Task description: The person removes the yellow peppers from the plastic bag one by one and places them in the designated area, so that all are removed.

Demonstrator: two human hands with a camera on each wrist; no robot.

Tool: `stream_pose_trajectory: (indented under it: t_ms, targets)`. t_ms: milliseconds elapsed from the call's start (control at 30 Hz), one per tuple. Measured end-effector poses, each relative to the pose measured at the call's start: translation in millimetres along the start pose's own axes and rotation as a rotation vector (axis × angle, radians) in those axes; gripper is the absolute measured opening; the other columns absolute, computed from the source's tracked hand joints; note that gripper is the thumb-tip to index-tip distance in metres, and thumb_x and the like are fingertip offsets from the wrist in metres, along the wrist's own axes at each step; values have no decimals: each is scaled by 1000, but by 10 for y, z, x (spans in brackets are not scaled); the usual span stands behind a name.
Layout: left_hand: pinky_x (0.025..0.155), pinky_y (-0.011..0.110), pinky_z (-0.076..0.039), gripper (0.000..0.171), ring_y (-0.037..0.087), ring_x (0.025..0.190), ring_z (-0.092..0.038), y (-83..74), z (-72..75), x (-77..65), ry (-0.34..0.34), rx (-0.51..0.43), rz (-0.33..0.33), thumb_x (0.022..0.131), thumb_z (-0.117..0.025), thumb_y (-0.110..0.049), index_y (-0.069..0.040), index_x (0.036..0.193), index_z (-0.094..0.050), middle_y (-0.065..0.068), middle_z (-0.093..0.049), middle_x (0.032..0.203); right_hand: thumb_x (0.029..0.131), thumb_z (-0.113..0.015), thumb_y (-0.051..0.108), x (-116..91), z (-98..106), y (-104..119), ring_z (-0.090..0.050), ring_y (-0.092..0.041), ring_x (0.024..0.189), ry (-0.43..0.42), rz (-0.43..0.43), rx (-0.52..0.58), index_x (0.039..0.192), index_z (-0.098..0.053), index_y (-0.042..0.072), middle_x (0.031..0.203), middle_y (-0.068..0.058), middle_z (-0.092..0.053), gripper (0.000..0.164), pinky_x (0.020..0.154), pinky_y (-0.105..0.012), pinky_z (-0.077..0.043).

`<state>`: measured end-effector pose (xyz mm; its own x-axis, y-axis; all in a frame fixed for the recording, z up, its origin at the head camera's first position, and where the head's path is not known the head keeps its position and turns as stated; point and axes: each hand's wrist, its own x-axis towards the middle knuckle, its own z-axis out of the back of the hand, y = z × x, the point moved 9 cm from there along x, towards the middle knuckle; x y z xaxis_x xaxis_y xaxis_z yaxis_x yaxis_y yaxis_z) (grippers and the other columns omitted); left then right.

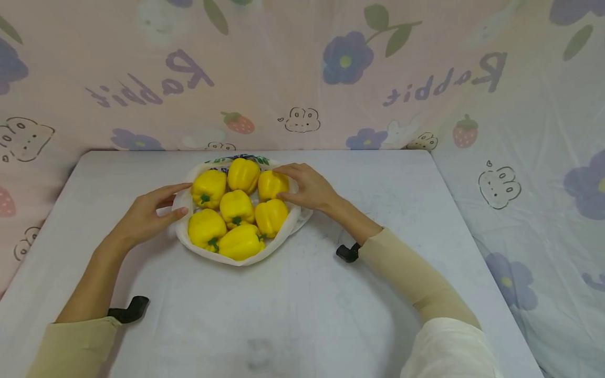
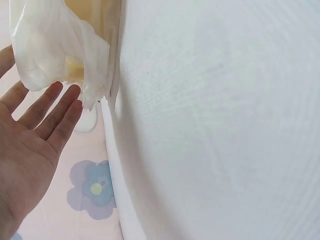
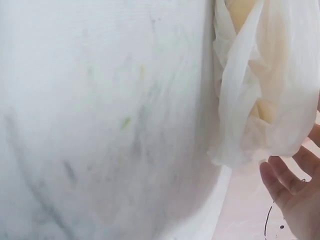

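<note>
A white plastic bag (image 1: pixel 292 216) lies with its mouth spread wide near the back of the table, with several yellow bell peppers (image 1: pixel 235 206) inside. At the bag's left side is my left hand (image 1: pixel 146 216), its fingertips and thumb against the rim. My right hand (image 1: pixel 309 188) reaches over the right rim, thumb and forefinger beside the right-hand pepper (image 1: pixel 271 185). In the left wrist view, extended fingers touch the bag (image 2: pixel 47 45). The right wrist view has loosely bent fingers against the bag's side (image 3: pixel 285 95); whether they press on a pepper is hidden.
The white table (image 1: pixel 302 310) ends just behind the bag. Beyond it hangs a pink patterned cloth (image 1: pixel 283 68), which also runs down both sides. A black wrist mount (image 1: pixel 129 310) sticks out from the left sleeve, another black mount (image 1: pixel 347 253) from the right.
</note>
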<state>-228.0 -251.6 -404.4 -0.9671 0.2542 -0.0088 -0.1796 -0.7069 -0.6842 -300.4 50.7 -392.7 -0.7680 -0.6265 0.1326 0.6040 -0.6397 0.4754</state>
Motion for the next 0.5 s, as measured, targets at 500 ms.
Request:
stream_pose_trajectory:
  t_ms: [500]
  targets:
    - [104,66,-38,59,51,128,-46,11,-28,20,18,-2,10,96,-66,-33,-17,149,-46,22,-42,152,93,-68,43,122,-153,-60,-40,-23,140,124,-24,45,152,-42,20,153,-5,-45,69,118,-39,-29]
